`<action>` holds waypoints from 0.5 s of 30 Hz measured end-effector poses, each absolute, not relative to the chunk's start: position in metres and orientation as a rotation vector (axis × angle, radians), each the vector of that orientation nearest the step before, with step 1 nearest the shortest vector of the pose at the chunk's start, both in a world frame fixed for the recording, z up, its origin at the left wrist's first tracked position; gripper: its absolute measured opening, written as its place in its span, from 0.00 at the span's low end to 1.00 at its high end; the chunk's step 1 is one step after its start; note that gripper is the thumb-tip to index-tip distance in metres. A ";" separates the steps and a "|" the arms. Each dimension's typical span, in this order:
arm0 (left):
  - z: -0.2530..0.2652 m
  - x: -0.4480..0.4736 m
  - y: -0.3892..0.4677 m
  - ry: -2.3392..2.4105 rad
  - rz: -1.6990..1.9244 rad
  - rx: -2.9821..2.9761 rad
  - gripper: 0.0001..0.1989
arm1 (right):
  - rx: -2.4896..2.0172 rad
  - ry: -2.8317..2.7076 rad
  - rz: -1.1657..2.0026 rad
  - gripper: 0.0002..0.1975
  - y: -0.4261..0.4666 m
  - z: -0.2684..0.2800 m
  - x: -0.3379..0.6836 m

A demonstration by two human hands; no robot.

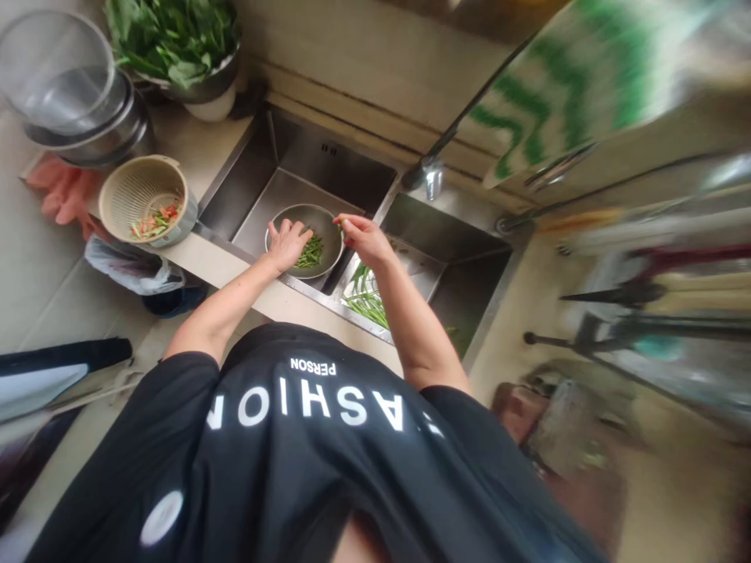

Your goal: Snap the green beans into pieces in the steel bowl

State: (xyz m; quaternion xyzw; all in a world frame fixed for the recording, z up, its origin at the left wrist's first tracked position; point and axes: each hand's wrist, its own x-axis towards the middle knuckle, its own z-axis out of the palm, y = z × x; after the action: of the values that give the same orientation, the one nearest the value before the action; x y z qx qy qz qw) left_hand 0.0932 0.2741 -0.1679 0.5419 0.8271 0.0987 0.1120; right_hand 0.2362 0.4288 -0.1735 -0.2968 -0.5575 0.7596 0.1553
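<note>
My left hand [287, 244] reaches over the left side of a round metal bowl [278, 221], its fingers apart and no held object visible in them. Short cut green stalks [311, 250] lie in the bowl, partly covered by that hand. At the bowl's right rim my right hand [367, 238] is closed in a pinch on a small green stalk piece [339, 223]. Long green stalks [367, 301] lie on a pale surface in the right basin, below my right forearm. The bowl sits at the front of the left basin [258, 207], near the divider.
A beige strainer basket [191, 207] with red and green scraps stands on the counter at left. Behind it are stacked bowls [88, 141] and a pot of leafy greens [181, 47]. A faucet [432, 180] rises between the basins. A green-striped cloth [545, 94] hangs at upper right.
</note>
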 end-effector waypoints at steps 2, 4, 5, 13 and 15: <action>-0.167 0.092 0.275 2.456 0.345 1.561 0.14 | -0.834 -1.283 2.344 0.18 0.427 -0.173 0.238; -0.161 0.093 0.277 2.492 0.459 1.527 0.11 | -0.807 -1.093 2.429 0.21 0.424 -0.170 0.240; -0.156 0.095 0.278 2.505 0.544 1.503 0.09 | -0.802 -1.034 2.455 0.21 0.422 -0.167 0.241; -0.114 0.122 0.283 2.149 1.356 1.297 0.08 | -0.774 -1.208 2.400 0.25 0.406 -0.151 0.244; -0.112 0.124 0.284 2.040 1.393 1.201 0.09 | -0.718 -1.303 2.349 0.26 0.402 -0.145 0.244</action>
State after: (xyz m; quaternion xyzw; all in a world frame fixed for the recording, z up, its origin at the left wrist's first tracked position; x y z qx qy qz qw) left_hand 0.1244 0.2837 -0.1118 0.4287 0.7282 0.4974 0.1963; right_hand 0.2441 0.4022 -0.1454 -0.2541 -0.4609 0.8311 0.1795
